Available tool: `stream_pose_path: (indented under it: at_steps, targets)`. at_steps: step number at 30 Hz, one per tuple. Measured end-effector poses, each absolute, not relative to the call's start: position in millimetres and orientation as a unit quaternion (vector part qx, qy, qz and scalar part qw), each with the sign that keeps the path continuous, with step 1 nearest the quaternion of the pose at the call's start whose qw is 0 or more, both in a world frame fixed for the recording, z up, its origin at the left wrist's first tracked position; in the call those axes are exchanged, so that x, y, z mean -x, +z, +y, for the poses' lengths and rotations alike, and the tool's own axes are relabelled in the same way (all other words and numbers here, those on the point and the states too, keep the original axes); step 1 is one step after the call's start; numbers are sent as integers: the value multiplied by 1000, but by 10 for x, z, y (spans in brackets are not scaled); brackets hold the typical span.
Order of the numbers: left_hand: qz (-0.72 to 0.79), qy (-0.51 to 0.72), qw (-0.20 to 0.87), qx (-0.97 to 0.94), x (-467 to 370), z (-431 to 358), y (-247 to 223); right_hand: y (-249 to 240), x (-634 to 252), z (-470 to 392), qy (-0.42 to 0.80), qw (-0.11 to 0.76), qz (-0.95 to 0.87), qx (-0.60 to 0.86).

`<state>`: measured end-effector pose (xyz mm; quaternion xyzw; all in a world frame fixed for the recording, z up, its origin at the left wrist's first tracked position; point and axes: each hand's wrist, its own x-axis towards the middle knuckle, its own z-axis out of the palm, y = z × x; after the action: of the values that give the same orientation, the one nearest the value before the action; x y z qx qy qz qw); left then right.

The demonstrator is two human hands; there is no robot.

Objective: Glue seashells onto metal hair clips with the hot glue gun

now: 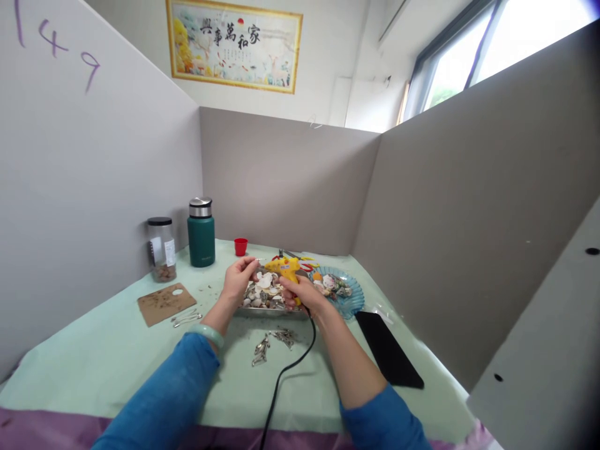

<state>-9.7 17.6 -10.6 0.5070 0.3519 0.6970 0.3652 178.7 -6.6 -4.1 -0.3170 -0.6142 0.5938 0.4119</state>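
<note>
Over the shell tray (266,312), I hold the glue gun (284,266) in the right hand (304,292), nozzle (263,267) leftward, presumably to face the tiny, unclear piece (260,259) the left hand (238,279) pinches.

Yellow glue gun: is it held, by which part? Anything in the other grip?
The right grip holds the glue gun by its handle; the left grip pinches a small item, too indistinct to identify.

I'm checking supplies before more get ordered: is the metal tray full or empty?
Not empty: the metal tray holds shells across its visible inside; how deep they lie, I cannot tell.
</note>
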Motion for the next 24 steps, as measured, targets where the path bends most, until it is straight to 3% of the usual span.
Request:
stream_pose_path:
  at_steps: [13,24]
  targets:
    - [391,681,296,-543,106,179,-160,-38,-1764,-78,607,471,-607,200]
    - [379,710,309,-506,117,183,-113,12,-1796,-121,517,484,-654,267]
